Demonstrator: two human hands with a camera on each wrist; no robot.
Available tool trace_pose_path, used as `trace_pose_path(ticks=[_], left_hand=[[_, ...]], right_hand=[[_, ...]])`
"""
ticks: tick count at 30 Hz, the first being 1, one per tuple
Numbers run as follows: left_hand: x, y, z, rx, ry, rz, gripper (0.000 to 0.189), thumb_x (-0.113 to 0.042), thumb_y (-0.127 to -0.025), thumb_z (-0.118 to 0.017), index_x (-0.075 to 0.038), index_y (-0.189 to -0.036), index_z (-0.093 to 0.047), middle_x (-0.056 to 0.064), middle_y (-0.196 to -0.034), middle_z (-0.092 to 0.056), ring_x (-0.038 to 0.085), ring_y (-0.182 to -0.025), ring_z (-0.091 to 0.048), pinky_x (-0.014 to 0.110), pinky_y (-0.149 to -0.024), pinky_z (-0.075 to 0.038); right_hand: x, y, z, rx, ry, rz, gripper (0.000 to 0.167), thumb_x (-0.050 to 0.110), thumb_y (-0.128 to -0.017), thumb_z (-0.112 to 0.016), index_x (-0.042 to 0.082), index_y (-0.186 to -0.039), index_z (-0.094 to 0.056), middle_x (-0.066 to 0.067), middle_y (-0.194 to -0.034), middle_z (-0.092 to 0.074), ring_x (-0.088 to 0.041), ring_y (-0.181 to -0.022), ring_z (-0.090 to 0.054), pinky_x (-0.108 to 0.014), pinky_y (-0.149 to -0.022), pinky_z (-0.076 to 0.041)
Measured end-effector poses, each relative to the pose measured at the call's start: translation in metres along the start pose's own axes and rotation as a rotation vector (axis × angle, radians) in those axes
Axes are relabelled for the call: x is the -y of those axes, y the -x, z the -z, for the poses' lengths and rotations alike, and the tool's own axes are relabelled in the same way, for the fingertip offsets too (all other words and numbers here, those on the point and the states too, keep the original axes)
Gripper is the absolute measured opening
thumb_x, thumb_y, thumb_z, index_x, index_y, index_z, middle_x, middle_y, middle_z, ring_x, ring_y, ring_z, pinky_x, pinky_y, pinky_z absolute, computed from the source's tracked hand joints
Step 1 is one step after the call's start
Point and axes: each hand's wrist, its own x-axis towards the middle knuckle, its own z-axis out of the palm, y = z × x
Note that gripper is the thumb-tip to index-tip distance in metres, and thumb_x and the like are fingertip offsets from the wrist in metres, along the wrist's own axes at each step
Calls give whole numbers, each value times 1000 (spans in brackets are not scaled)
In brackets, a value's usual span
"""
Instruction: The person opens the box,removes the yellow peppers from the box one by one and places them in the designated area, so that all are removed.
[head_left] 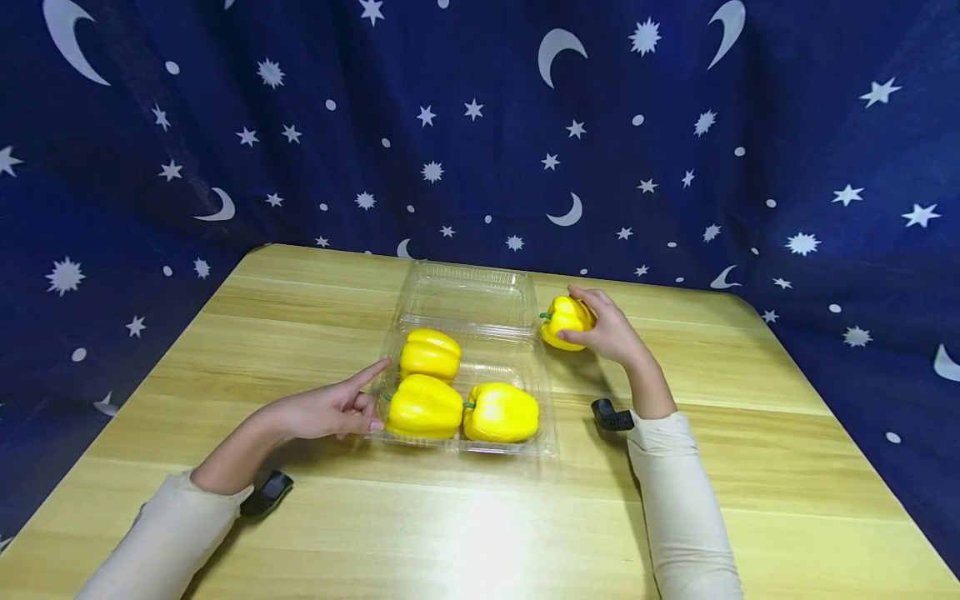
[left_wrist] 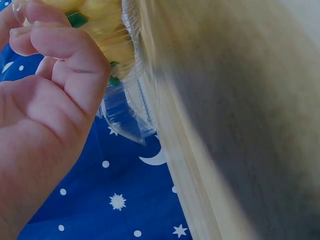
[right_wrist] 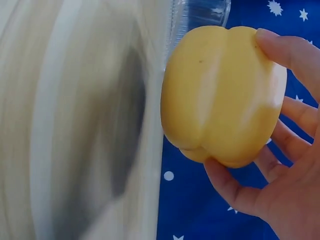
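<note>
My right hand grips a yellow bell pepper just right of the clear plastic container. In the right wrist view, thumb and fingers spread around the pepper, close over the table. At the container's left side, my left hand reaches its straight index finger to the rim, the thumb near the front corner and the other fingers loosely bent. Inside the base lie three yellow peppers: one at back left, one at front left, one at front right. The back right of the base holds none.
The container's hinged lid lies folded back, away from me. A wooden table carries everything, and a blue curtain with moons and stars hangs behind it. Black wrist devices sit by both sleeves.
</note>
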Motion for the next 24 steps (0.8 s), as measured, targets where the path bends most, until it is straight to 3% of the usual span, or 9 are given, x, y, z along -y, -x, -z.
trace_pose_path(ticks=[24], left_hand=[[2, 0, 0, 0, -10, -15, 90, -20, -90, -58, -6, -145, 12, 2, -74, -46, 7, -54, -37, 20, -48, -33]], right_hand=[[-17, -1, -4, 104, -52, -39, 76, 15, -76, -73, 1, -139, -33, -21, -139, -34, -36, -126, -33, -51, -106, -24]])
